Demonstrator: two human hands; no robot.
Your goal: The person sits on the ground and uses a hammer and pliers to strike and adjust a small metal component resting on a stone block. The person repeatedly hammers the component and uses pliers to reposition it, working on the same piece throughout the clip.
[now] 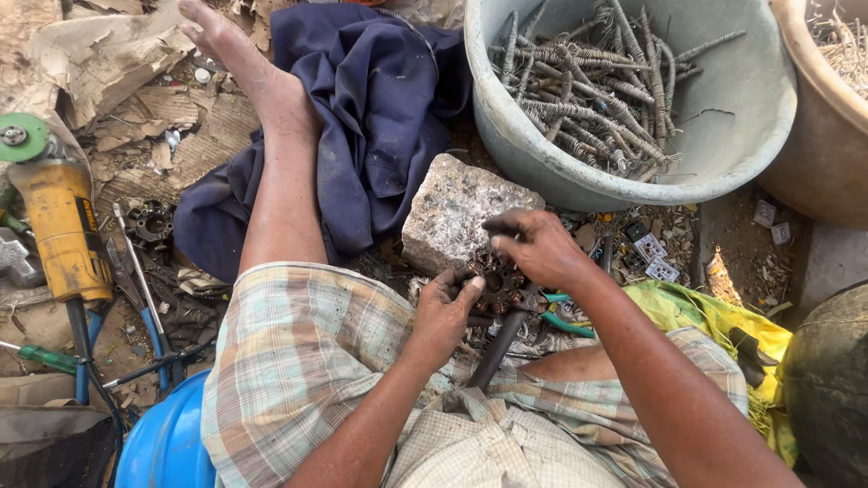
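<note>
Navy cloth (380, 99), yellow grinder (63, 230), perhaps coppery windings (497, 282)

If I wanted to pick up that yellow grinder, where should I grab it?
Probably the long yellow body of the grinder, gripped across its middle from above. It lies flat on the ground with its green disc end pointing away, so keep your fingers behind that and clear of the cord end.

The floor (741, 262) is bare dirt with small scraps on it. Torn cardboard (108, 54) lies at the upper left, beside a dark blue cloth (380, 99). A grey tub (723, 117) and a stone block (452, 212) stand in daylight.
</note>
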